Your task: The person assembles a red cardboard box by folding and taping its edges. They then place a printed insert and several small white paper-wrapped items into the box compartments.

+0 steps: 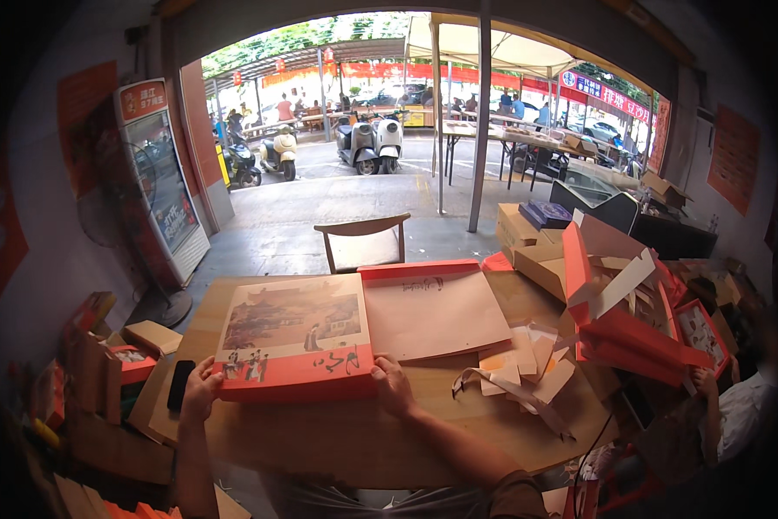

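A flat red and beige gift box point(294, 333) with a printed scene of buildings and figures lies in front of me on the wooden table. My left hand point(201, 387) grips its near left corner, and my right hand point(392, 386) grips its near right corner. Beside it to the right, a red and beige box panel or bag point(434, 311) lies flat, partly next to the box's edge. Farther right is a loose pile of cut cardboard pieces and straps point(527, 368). A black phone point(180, 385) lies left of my left hand.
At right, another person's hand point(706, 381) touches a red open box point(636, 346) near a brown carton point(540, 259). A wooden chair point(363, 242) stands beyond the wooden table point(337, 450). Open cartons point(151, 337) crowd the left, by a glass-door fridge point(164, 182).
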The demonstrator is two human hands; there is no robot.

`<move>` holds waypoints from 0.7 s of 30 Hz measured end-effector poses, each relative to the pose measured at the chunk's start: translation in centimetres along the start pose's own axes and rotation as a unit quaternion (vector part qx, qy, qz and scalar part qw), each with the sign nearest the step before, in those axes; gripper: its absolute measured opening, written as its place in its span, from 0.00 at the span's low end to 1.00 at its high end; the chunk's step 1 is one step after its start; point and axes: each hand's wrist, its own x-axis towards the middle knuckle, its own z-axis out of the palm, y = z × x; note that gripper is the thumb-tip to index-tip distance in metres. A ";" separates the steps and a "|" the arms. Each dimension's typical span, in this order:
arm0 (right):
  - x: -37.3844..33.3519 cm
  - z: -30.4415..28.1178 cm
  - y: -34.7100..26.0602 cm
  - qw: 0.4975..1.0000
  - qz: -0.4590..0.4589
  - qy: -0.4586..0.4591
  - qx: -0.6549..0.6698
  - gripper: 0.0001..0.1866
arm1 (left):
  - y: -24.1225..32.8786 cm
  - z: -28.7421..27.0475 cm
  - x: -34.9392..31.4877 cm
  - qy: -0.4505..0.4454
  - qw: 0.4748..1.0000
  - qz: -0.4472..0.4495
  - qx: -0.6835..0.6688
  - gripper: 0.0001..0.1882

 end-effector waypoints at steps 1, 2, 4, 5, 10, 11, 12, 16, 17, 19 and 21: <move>-0.1 -0.1 0.0 1.000 -0.008 0.001 -0.018 0.23 | 0.3 -0.1 -0.3 -0.018 1.000 -0.012 -0.016 0.33; -0.2 -0.1 0.0 0.999 -0.013 -0.005 -0.030 0.23 | 0.6 -0.2 -0.5 -0.036 0.999 -0.024 -0.032 0.32; -0.3 0.0 -0.2 0.998 -0.026 -0.019 -0.053 0.24 | 0.8 -0.3 -0.9 -0.061 0.996 -0.045 -0.046 0.29; -0.3 0.0 -0.2 0.997 -0.035 -0.015 -0.066 0.25 | 0.9 -0.4 -1.1 -0.068 0.995 -0.054 -0.045 0.28; -0.5 0.4 -0.1 0.998 -0.038 0.004 -0.057 0.27 | 0.6 1.4 -1.8 -0.031 0.997 0.038 -0.066 0.27; -0.5 0.6 -0.2 0.998 -0.033 0.006 -0.053 0.28 | -0.2 1.3 -1.2 -0.037 0.993 0.071 -0.081 0.28; -0.6 0.8 -0.2 0.998 -0.028 0.007 -0.048 0.28 | -0.8 1.0 -0.8 -0.041 0.989 0.104 -0.096 0.28; -1.1 0.5 0.2 0.999 -0.005 0.003 -0.051 0.30 | -1.1 2.1 -0.8 -0.016 0.977 0.124 -0.175 0.29; -1.3 0.5 0.5 0.998 -0.027 0.006 -0.060 0.32 | -1.0 2.4 -0.9 -0.001 0.971 0.134 -0.197 0.29; -1.3 0.5 0.8 0.994 -0.070 0.016 -0.080 0.36 | -0.4 3.4 -1.1 0.018 0.962 0.146 -0.231 0.29; -1.4 0.5 -0.2 0.981 -0.129 0.003 -0.144 0.35 | 0.8 4.2 -2.0 0.030 0.955 0.146 -0.256 0.29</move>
